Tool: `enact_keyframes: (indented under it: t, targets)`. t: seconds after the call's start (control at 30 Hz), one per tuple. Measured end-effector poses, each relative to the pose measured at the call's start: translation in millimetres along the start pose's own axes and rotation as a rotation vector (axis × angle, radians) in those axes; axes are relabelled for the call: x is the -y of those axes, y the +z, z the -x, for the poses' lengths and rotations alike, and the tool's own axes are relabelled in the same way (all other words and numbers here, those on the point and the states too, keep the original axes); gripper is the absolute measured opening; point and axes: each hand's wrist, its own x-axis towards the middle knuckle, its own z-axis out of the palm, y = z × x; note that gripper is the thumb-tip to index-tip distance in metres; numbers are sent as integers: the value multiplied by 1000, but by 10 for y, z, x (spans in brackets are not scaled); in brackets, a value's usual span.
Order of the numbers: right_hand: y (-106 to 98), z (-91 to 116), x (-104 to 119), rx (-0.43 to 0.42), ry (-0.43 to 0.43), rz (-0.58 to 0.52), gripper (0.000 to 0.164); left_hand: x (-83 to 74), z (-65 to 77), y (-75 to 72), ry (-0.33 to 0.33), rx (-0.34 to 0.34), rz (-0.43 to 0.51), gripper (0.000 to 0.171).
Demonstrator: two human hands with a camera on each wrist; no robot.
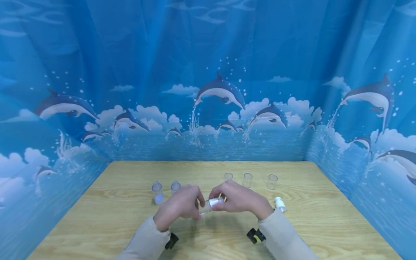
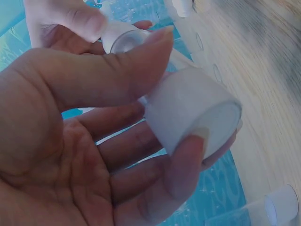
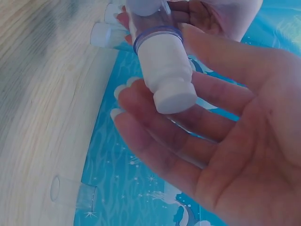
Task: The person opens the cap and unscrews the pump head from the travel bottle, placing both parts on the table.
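Between the two hands is a clear bottle (image 1: 204,209) with a white base (image 2: 193,113). My left hand (image 1: 184,202) grips it, thumb on one side and curled fingers around the white end. From the other end a white necked piece (image 3: 164,59) sticks out, its wide part at the bottle's rim and its small round end outward. My right hand (image 1: 238,198) holds this piece, with the thumb near the rim and fingers behind it. How deep the piece sits in the bottle cannot be told.
Two clear bottles with white bases, a nearer one (image 1: 157,193) and one partly behind the left hand (image 1: 175,186), stand at left. Clear cups (image 1: 272,182) stand back right. Another white necked piece (image 1: 280,204) lies right of the right hand. A blue dolphin curtain (image 1: 208,54) borders the wooden table (image 1: 130,224).
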Motion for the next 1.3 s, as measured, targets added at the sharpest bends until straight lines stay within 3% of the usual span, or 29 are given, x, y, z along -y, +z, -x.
enact_keyframes:
  t: [0.2, 0.73, 1.03, 1.3]
  targets:
    - [-24, 3, -17, 26, 27, -23, 33, -2, -5, 0, 0, -6, -8, 34]
    - [-9, 2, -39, 33, 4, -88, 21, -7, 5, -1, 4, -11, -9, 34]
    - [5, -15, -17, 20, 30, -55, 16, -14, 7, 8, -12, -14, -8, 33]
    - [4, -26, -1, -1, 39, -30, 13, -7, 12, 16, 12, -26, -14, 33]
